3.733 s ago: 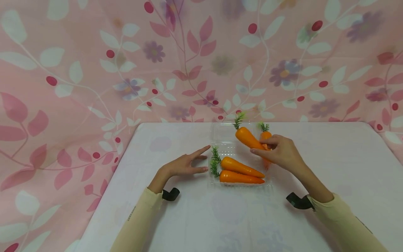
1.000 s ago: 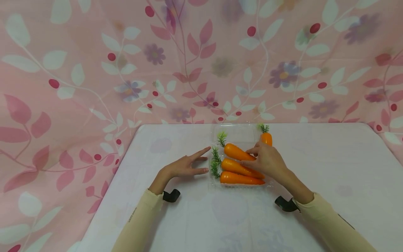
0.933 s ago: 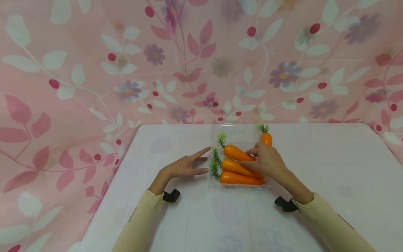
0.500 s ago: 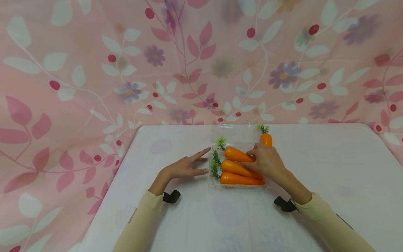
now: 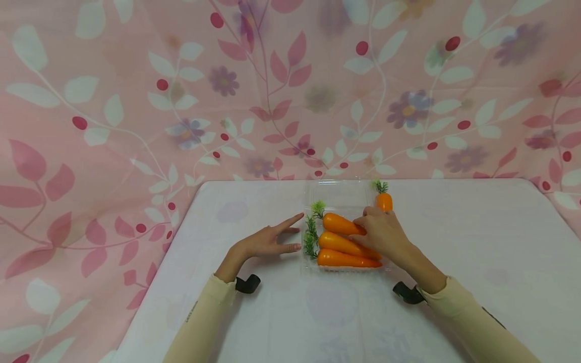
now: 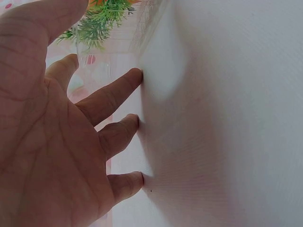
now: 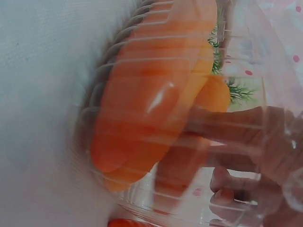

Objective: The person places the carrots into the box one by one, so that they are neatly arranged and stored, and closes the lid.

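Far carrot [image 5: 338, 223] is in! Held up over the clear box [image 5: 333, 268] moments ago, it's now down inside on the far side, leafy end left, its tip hidden by the right hand [image 5: 385, 232]. That hand pinches it between thumb and fingers, no release yet. So three look placed, with the middle carrot [image 5: 344, 245] and near carrot [image 5: 346, 258] lying alongside; only the fourth carrot [image 5: 384, 201] is outside, just right of the open lid [image 5: 338, 192]. Left hand [image 5: 263, 242]? Spread, fingertips on the table [image 5: 254, 322], just beside the box's left edge.
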Action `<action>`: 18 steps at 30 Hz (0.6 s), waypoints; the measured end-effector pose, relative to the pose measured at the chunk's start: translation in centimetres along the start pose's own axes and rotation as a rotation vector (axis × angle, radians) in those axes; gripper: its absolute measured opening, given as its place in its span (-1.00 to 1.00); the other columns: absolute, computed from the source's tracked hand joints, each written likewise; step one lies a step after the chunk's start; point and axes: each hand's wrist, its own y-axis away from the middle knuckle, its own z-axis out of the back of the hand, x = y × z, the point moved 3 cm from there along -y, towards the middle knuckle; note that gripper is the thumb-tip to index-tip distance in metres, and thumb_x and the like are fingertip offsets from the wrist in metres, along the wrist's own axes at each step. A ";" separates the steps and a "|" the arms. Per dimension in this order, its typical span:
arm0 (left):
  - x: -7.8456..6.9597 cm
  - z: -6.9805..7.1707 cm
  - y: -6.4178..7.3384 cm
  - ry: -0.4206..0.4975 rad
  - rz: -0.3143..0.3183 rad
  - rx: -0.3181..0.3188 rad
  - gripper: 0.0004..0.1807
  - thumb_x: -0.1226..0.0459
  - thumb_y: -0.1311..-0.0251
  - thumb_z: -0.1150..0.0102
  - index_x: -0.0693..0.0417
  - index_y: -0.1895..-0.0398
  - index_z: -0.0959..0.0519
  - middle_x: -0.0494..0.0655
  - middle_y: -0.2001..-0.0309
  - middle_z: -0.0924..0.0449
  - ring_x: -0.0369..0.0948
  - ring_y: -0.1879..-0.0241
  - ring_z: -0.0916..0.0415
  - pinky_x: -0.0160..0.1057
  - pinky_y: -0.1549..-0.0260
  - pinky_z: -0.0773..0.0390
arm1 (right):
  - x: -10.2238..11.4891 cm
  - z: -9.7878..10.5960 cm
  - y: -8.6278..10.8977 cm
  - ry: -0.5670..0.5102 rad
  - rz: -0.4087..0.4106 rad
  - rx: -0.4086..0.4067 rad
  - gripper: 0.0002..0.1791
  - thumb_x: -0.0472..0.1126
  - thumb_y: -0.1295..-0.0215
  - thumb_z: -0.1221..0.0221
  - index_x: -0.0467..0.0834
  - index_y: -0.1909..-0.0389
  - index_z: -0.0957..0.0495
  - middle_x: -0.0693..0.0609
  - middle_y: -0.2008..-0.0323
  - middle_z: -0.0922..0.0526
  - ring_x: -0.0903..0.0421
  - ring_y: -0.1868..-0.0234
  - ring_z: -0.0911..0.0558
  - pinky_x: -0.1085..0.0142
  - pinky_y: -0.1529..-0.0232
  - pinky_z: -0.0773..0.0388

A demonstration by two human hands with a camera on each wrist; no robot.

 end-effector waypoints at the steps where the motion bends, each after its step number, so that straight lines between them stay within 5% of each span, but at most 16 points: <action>1: 0.0 0.0 0.0 -0.001 -0.001 0.000 -0.05 -0.24 -0.25 -0.14 -0.47 -0.59 0.15 -0.24 -0.37 -0.36 -0.01 -0.42 -0.17 0.29 -0.36 0.27 | 0.0 0.0 0.0 0.003 0.000 0.006 -0.56 0.05 -0.06 -0.47 -0.15 0.11 -0.76 0.05 0.41 -0.46 0.06 0.37 -0.39 0.21 0.33 -0.26; 9: 0.1 -0.1 0.0 -0.012 -0.002 -0.005 -0.05 -0.24 -0.25 -0.14 -0.48 -0.58 0.15 -0.27 -0.37 -0.36 -0.03 -0.36 -0.28 0.28 -0.37 0.27 | 0.1 -0.1 0.2 0.011 0.022 -0.007 -0.58 0.01 -0.09 -0.46 -0.15 0.08 -0.75 0.03 0.40 -0.48 0.05 0.39 -0.39 0.23 0.37 -0.25; 18: 0.1 -0.1 0.0 -0.017 0.005 -0.009 -0.06 -0.24 -0.25 -0.14 -0.51 -0.58 0.16 -0.28 -0.37 -0.35 -0.03 -0.38 -0.25 0.29 -0.36 0.27 | 0.5 0.0 0.0 0.001 0.152 -0.149 -0.63 -0.11 -0.12 -0.45 -0.05 0.02 -0.73 0.08 0.45 -0.46 0.10 0.45 -0.36 0.28 0.47 -0.22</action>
